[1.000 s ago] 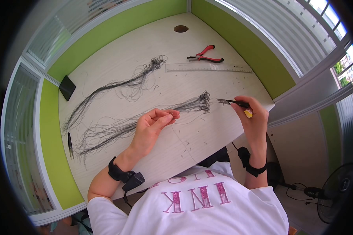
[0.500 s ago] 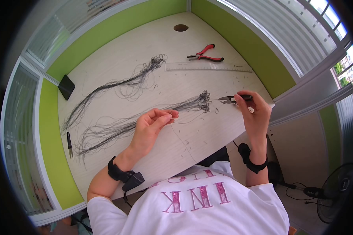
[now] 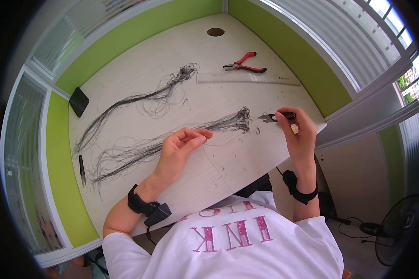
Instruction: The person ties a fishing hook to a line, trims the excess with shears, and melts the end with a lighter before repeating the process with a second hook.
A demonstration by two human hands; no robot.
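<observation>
The thumb and fingertips of my left hand (image 3: pixel 184 149) are pinched together over the table, with a thin dark fishing line curving away from them to the right. Just behind that hand lies a bundle of fishing lines (image 3: pixel 214 125), its hooks (image 3: pixel 243 120) gathered at the right end. My right hand (image 3: pixel 300 132) grips a pair of black-handled thread snips (image 3: pixel 270 117), blades pointing left toward the hooks. A small bright yellowish patch shows against the right palm. One loose hook (image 3: pixel 258 131) rests between the bundle and the snips.
A second bundle of hooked lines (image 3: pixel 139 97) lies farther back. Red-handled pliers (image 3: pixel 245 63) and a clear ruler (image 3: pixel 246 79) are at the back right. At the left edge are a black phone-like slab (image 3: pixel 79 102) and a slim pointed tool (image 3: pixel 82 170). Dark clippings dot the tabletop.
My right hand has turned slightly and shifted a little left with the snips, exposing the yellowish patch at its palm. The left hand stays nearly still.
</observation>
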